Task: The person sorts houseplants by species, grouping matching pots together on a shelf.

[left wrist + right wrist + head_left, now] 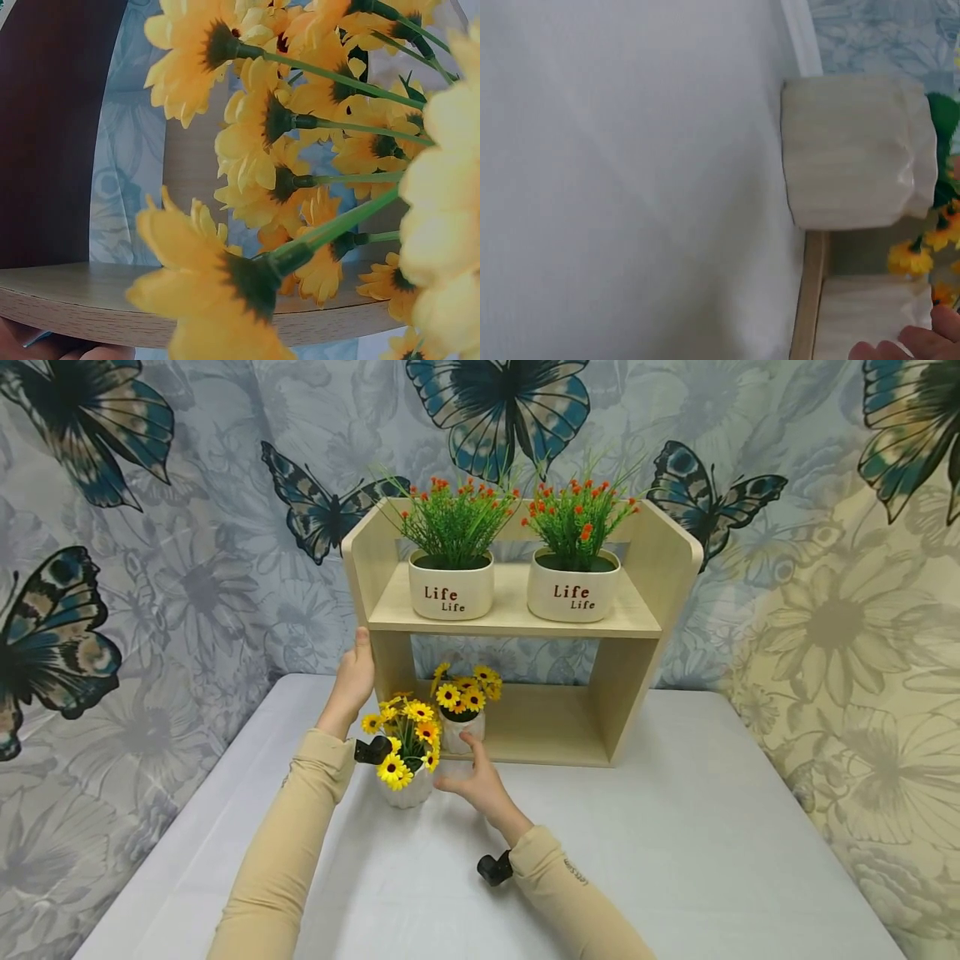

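My left hand [352,681] rests against the outer left side of a pale wooden shelf [525,631], thumb pointing up. Its fingers show partly under the panel edge in the left wrist view. My right hand [483,785], thumb and fingers spread with nothing between them, is close in front of a small white pot of yellow flowers [462,731] on the lower board. A second white pot of yellow flowers [408,787] stands on the table just left of the right fingertips, in front of the shelf's left corner. Yellow flowers [247,285] fill much of the left wrist view.
On the upper board stand two white oval planters, a left planter [452,589] and a right planter [574,589], with red-flowered grass. The table [712,860] has a white cover. Butterfly-patterned cloth [832,610] hangs behind and at the sides.
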The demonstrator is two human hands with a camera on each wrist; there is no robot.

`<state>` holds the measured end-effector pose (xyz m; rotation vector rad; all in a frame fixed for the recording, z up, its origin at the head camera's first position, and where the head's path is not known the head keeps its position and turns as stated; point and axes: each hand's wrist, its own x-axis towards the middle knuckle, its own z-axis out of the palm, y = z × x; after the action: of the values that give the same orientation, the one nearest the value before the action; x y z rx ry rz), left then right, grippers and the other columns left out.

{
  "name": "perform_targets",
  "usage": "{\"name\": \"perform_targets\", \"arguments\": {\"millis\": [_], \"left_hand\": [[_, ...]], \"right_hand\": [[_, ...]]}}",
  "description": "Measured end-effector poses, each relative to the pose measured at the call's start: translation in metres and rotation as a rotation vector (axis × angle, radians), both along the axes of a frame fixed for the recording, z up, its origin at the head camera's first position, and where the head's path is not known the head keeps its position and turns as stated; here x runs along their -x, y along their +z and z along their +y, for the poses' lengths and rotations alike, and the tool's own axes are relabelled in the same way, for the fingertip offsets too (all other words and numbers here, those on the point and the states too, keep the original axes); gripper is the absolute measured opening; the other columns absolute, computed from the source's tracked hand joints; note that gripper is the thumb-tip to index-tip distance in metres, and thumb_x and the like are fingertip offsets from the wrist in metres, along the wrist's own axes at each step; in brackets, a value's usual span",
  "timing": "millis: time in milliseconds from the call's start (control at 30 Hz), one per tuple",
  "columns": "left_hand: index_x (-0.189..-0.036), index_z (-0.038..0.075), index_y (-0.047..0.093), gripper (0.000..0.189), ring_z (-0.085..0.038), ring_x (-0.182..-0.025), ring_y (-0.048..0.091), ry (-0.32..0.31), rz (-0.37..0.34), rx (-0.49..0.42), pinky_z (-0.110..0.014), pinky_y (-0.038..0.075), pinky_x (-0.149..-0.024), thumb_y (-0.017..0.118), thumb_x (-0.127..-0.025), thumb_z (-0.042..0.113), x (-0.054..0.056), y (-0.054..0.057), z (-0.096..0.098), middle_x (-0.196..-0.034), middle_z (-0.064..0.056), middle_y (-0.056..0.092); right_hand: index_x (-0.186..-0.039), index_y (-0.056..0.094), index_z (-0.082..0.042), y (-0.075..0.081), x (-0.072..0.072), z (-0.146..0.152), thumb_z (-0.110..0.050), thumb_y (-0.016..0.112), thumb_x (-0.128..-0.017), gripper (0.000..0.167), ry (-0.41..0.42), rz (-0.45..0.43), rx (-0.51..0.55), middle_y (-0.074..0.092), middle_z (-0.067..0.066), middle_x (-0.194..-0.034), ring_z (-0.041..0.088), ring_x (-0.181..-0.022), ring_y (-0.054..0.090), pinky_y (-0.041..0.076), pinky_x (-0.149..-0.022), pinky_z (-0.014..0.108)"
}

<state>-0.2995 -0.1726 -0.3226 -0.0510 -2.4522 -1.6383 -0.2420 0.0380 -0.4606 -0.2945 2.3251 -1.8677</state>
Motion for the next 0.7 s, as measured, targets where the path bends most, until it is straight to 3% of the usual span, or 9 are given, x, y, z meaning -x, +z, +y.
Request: {"name": "perform_targets", "arguments": {"millis": [333,600,700], "left_hand": [[-0.145,0.005,0.028,0.084,-0.038,-0.129,0.03,0.013,0.0,0.003,-0.052,0.023,-0.103,0.007,-0.09,0.065,0.001,0.001,0.001,-0.144,-0.021,0.031],[-0.146,0.005,0.025,0.085,-0.037,-0.132,0.025,0.011,-0.002,0.004,-0.051,0.02,-0.105,0.007,-0.09,0.066,0.0,0.001,0.001,-0.146,-0.02,0.026],[-0.146,0.003,0.026,0.085,-0.038,-0.131,0.026,0.007,-0.004,0.001,-0.052,0.021,-0.104,0.007,-0.09,0.065,-0.001,0.001,0.0,-0.146,-0.021,0.027]], "right_hand": [[-0.146,0.022,-0.005,-0.003,-0.007,-0.017,-0.014,0.078,-0.076,0.09,0.08,0.014,0.047,0.024,0.016,-0.148,0.038,-0.133,0.021,0.022,-0.104,0.052],[-0.146,0.019,-0.005,-0.005,-0.007,-0.024,-0.018,0.079,-0.076,0.093,0.114,-0.038,0.05,0.021,0.017,-0.148,0.034,-0.134,0.019,0.022,-0.105,0.05],[-0.145,0.019,-0.002,0.002,-0.01,-0.025,-0.015,0.078,-0.076,0.092,0.125,-0.055,0.056,0.02,0.022,-0.148,0.037,-0.134,0.018,0.022,-0.104,0.053]]}}
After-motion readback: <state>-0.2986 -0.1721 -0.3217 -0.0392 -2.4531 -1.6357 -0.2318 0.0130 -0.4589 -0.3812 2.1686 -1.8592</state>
